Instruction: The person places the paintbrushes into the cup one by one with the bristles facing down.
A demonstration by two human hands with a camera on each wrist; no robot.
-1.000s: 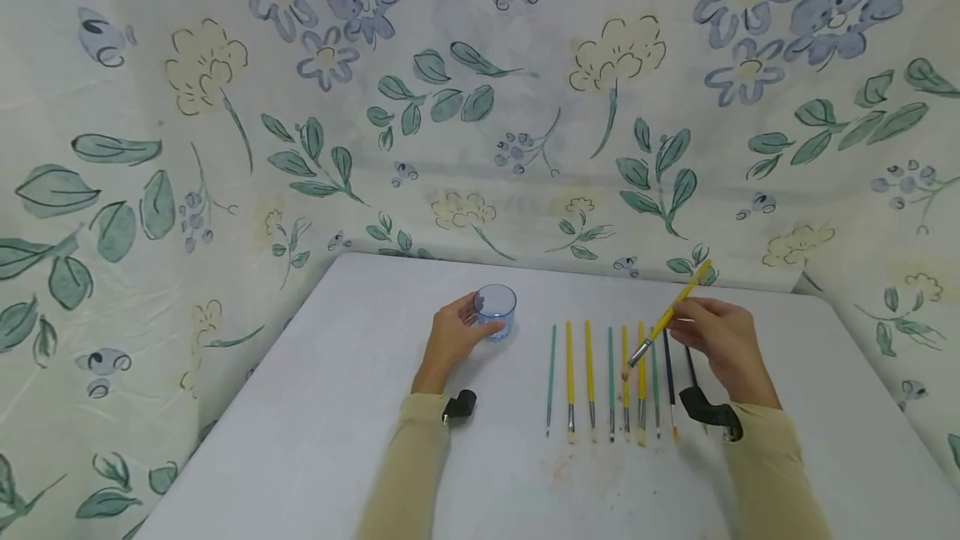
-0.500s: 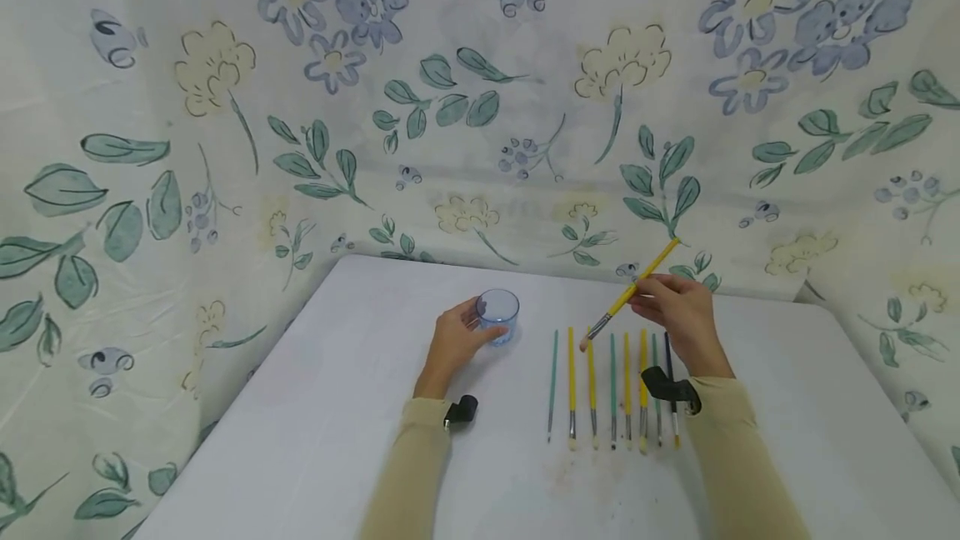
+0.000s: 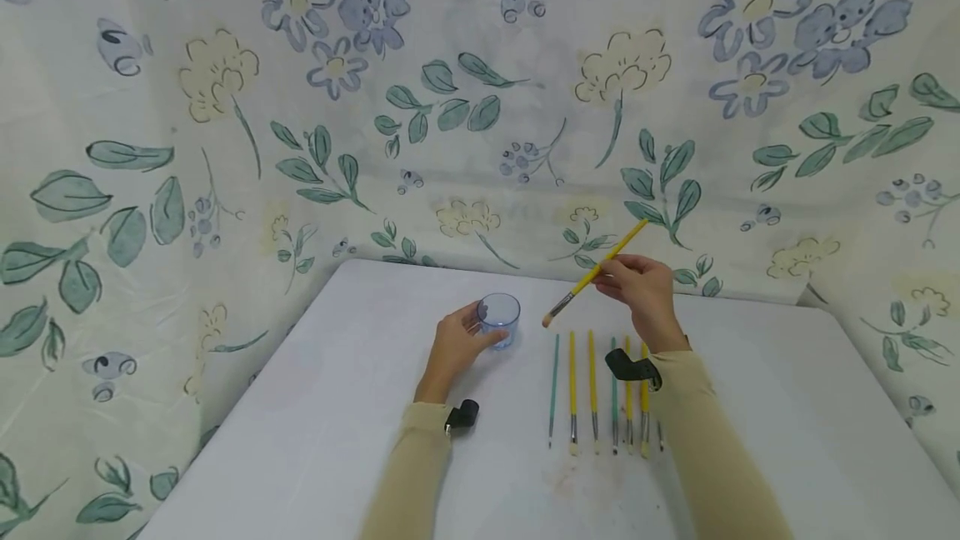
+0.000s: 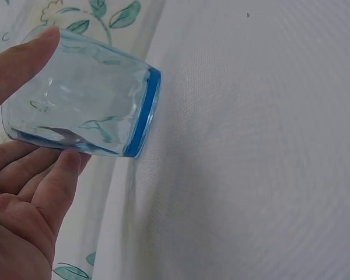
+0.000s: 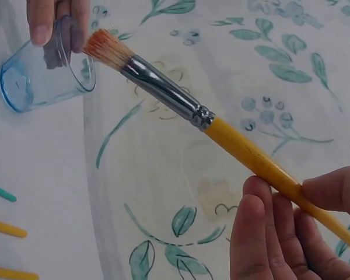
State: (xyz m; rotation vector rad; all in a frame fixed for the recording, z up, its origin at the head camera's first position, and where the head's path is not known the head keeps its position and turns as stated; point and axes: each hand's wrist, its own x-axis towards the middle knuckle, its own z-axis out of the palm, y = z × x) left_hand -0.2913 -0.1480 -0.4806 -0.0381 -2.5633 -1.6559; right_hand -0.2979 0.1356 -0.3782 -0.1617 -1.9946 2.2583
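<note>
My left hand (image 3: pixel 459 350) grips a clear blue-tinted glass (image 3: pixel 499 322) near the back of the white table, thumb on one side and fingers on the other. The left wrist view shows the glass (image 4: pixel 87 93) with its thick blue base. In my right hand (image 3: pixel 639 294) a yellow-handled paintbrush (image 3: pixel 592 273) is pinched between thumb and fingertips. It is tilted, bristles down and to the left, just right of the glass and apart from it in the head view. Reddish-stained bristles (image 5: pixel 108 48) and a silver ferrule appear in the right wrist view.
Several paintbrushes (image 3: pixel 573 382) with yellow or green handles lie in a row on the white table (image 3: pixel 315 407), bristles toward the person. My right forearm covers the row's right end. A floral cloth (image 3: pixel 465 148) hangs behind the table.
My right hand has carried the yellow paintbrush left and slightly away from the person, from above the brush row toward the glass. My left hand keeps its hold on the glass.
</note>
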